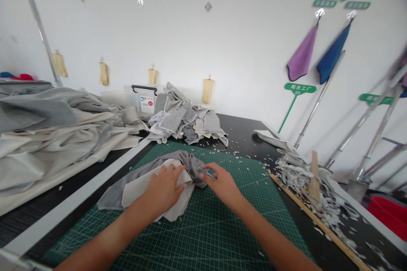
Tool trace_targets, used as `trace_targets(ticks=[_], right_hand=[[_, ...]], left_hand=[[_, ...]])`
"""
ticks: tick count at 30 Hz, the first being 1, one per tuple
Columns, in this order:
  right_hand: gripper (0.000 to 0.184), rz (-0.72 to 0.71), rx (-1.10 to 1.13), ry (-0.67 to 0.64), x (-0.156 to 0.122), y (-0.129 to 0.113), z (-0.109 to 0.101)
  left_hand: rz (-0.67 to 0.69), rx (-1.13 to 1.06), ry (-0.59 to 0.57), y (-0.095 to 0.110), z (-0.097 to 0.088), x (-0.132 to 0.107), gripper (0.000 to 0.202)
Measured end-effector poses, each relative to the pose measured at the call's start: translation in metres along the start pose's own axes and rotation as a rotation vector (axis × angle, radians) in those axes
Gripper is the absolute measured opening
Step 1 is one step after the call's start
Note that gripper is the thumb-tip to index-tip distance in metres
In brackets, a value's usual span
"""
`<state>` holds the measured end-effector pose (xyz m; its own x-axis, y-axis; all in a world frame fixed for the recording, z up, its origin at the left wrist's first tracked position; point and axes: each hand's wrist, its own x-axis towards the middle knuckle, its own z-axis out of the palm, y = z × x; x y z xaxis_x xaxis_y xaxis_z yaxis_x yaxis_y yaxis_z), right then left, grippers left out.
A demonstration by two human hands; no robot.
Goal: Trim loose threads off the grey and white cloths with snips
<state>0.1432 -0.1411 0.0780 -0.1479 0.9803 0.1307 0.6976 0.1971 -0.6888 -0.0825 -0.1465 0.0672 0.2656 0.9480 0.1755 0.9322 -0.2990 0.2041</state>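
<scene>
Where a black tabletop (237, 123) carries a green gridded cutting mat (251, 203), a bunched soft grey fabric piece (116, 193) lies on the mat's left half, flat off-white layers (136, 188) on top. Left hand (163, 184): fingers spread, resting on layers, nothing gripped. Right hand (223, 183): thumb and fingers pinched closed on slim blue tool (211, 175), at grey fabric's right end.

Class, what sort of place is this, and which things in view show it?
Probably a fabric workshop: a green cutting mat covers part of the table, with heaped grey cloth at left and pale scraps at right.
</scene>
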Motion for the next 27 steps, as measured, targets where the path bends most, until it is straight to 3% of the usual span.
trace_targets(ticks=[5, 10, 18, 23, 27], right_hand=[[0.039, -0.064, -0.242, -0.021, 0.021, 0.005, 0.032], [0.022, -0.073, -0.382, 0.024, 0.028, 0.02, 0.028], [0.026, 0.112, -0.352, 0.259, 0.037, 0.057, -0.035], [0.032, 0.141, -0.333, 0.433, 0.036, 0.088, -0.087], [0.035, 0.139, -0.278, 0.485, 0.025, 0.105, -0.118]], left_hand=[[0.014, 0.036, -0.028, -0.001, 0.008, -0.004, 0.05], [-0.007, 0.071, 0.026, 0.0, 0.005, -0.006, 0.035], [-0.007, 0.037, -0.059, -0.007, -0.012, -0.012, 0.026], [0.009, 0.039, -0.135, -0.021, -0.016, -0.013, 0.042], [0.064, 0.02, -0.15, -0.033, -0.02, -0.01, 0.044]])
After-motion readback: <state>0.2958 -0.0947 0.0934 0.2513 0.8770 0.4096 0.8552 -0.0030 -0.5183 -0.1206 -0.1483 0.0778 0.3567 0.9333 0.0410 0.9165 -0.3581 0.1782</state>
